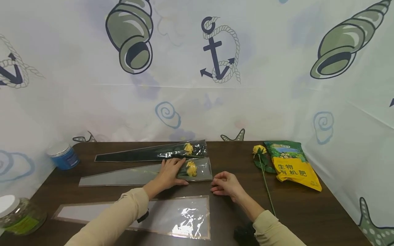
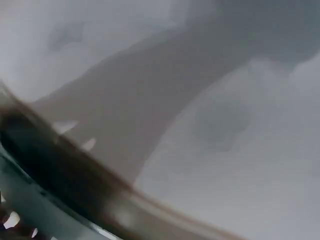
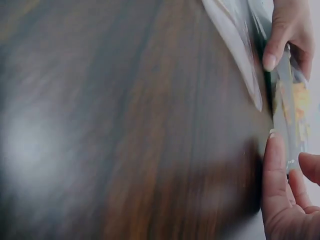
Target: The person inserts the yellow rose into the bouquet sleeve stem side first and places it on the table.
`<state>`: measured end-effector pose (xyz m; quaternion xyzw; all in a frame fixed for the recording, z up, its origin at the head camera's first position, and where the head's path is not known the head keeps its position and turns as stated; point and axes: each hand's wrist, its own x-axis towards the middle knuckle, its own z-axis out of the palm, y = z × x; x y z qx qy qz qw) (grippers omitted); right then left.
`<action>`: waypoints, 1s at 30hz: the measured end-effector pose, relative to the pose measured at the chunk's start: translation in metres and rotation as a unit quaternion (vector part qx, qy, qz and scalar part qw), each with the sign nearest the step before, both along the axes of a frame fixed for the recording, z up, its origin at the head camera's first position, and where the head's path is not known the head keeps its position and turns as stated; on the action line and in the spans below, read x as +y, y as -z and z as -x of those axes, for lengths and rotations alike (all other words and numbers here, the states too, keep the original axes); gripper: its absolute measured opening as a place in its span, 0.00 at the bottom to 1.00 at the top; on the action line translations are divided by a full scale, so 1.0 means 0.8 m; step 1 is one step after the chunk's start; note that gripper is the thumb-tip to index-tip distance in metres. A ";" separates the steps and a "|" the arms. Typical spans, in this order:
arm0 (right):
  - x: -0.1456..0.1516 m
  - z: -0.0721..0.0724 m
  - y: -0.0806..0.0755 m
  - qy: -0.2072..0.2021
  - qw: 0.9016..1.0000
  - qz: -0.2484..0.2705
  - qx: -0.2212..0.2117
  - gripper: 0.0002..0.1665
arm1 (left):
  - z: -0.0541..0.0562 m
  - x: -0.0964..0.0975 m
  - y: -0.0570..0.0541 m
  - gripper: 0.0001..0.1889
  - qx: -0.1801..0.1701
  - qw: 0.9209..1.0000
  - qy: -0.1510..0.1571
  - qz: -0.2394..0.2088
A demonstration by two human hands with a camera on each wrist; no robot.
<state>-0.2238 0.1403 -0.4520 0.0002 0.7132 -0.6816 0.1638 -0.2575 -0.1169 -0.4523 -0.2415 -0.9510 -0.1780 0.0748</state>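
Observation:
A clear tapered flower sleeve with a light grey backing [image 1: 120, 176] lies across the table with a yellow rose [image 1: 191, 168] inside. My left hand [image 1: 167, 173] rests on it with fingers spread, just left of the bloom; the thumb lies along its near edge. At the sleeve's right corner is my right hand [image 1: 226, 184], its fingers loosely bent and the thumb apart from the index finger [image 3: 275, 165]. Behind lies a dark sleeve [image 1: 135, 155] with another yellow rose [image 1: 188, 148]. The left wrist view shows only a blurred pale surface with a shadow.
An unfilled sleeve [image 1: 175, 218] lies in front, partly under my left forearm. On the right are a loose yellow rose [image 1: 259, 149] with a long stem and a yellow-green fertilizer bag [image 1: 293, 167]. A blue jar [image 1: 64, 157] and a white-lidded jar [image 1: 21, 217] stand left.

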 end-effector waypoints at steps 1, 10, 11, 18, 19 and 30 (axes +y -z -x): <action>0.006 -0.001 -0.003 0.005 1.000 -0.009 0.005 0.12 | 0.002 0.001 -0.006 0.50 0.003 1.000 0.006 -0.002; 0.039 -0.050 -0.023 -0.034 0.991 -0.099 0.082 0.18 | -0.064 -0.012 -0.050 0.38 0.013 0.996 0.079 -0.048; 0.039 -0.059 -0.023 -0.038 0.987 -0.118 0.100 0.19 | -0.075 -0.012 -0.050 0.36 0.009 0.995 0.092 -0.045; 0.012 -0.108 -0.006 -0.039 0.931 -0.281 0.230 0.23 | -0.122 -0.001 -0.026 0.34 -0.028 0.987 0.160 -0.017; 0.006 -0.113 -0.002 -0.038 0.919 -0.307 0.245 0.25 | -0.124 0.002 -0.021 0.35 -0.027 0.987 0.159 -0.007; -0.022 -0.110 0.020 -0.037 0.859 -0.410 0.304 0.17 | -0.109 0.018 0.015 0.39 -0.034 0.989 0.142 -0.002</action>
